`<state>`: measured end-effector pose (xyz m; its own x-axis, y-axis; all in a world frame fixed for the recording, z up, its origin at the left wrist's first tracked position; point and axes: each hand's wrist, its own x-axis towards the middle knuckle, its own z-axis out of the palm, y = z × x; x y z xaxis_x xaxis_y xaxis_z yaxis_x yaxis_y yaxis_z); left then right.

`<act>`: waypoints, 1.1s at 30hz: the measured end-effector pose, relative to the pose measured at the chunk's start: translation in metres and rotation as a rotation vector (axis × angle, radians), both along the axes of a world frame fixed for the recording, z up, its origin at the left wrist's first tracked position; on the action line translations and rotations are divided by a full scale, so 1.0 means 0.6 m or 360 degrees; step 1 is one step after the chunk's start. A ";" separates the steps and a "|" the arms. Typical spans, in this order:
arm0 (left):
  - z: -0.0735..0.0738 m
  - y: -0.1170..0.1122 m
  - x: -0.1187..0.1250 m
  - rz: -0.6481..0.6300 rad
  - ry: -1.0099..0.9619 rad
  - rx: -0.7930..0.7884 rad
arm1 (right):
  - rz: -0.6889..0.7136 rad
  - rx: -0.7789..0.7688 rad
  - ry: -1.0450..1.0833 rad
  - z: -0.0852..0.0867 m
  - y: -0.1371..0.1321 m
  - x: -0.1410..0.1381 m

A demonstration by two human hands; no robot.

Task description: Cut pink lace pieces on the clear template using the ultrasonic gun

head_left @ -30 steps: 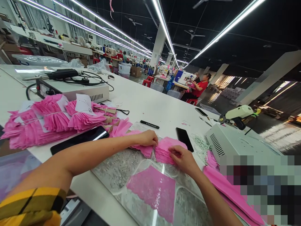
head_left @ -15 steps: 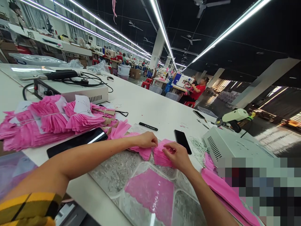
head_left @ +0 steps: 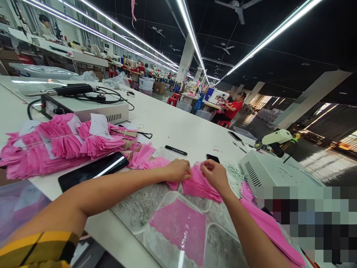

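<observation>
A small stack of pink fabric pieces (head_left: 199, 186) with cut edges lies between my hands at the far edge of a clear plastic template. My left hand (head_left: 178, 171) is closed, its fingertips pinching the stack's upper left edge. At the top right, my right hand (head_left: 216, 175) pinches the fabric between thumb and fingers. More pink fabric (head_left: 157, 162) lies left of and partly under my left hand. Nearer to me, a pink scalloped shape (head_left: 180, 227) shows through the clear template (head_left: 139, 208).
Tied pink bundles (head_left: 64, 143) with paper labels lie left, before a grey box (head_left: 103, 111) bearing a black hand tool. A black marker (head_left: 176, 150), a phone (head_left: 213, 158), white string (head_left: 235, 174) and a pale green machine (head_left: 279, 167) are around. A person in red (head_left: 235, 108) sits beyond.
My right hand has moved slightly up and right, its fingers closing on the fabric's top edge. The stack spreads wider to the right, and my right hand now covers more of the phone.
</observation>
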<state>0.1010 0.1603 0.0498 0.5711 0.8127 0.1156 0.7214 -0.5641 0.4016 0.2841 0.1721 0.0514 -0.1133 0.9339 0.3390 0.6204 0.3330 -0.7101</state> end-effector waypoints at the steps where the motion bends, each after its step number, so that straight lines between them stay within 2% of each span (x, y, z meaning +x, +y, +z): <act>1: 0.001 -0.004 0.005 0.0014 0.0026 0.0002 | -0.0034 -0.0005 0.0040 0.007 0.000 0.005; 5: 0.015 -0.021 0.046 0.0182 0.0054 0.0061 | -0.0183 -0.0016 0.0168 0.033 -0.009 0.019; 11: 0.037 -0.028 0.151 0.0480 0.0098 0.0087 | -0.0424 0.0038 0.0243 0.073 -0.029 0.041; 14: 0.040 -0.027 0.185 0.0500 0.0140 0.0165 | -0.0563 0.0109 0.0272 0.092 -0.049 0.073; 17: 0.040 -0.036 0.199 0.0382 0.0172 0.0308 | -0.0731 0.0136 0.0301 0.097 -0.093 0.122; 21: 0.021 -0.085 0.200 -0.0057 0.0193 0.0527 | -0.0861 0.0010 0.0227 0.066 -0.194 0.184; 24: -0.008 -0.147 0.192 -0.0459 0.0248 0.0607 | -0.0837 -0.0178 0.0092 0.020 -0.282 0.212; 27: -0.029 -0.205 0.179 -0.0764 0.0319 0.0633 | -0.0800 -0.0296 -0.0037 -0.030 -0.356 0.231; 30: -0.028 -0.234 0.158 -0.0927 0.0360 0.0599 | -0.0735 -0.0351 -0.0342 -0.064 -0.406 0.247; 33: -0.017 -0.234 0.126 -0.0914 0.0277 0.0432 | -0.0672 -0.0353 -0.0547 -0.071 -0.430 0.255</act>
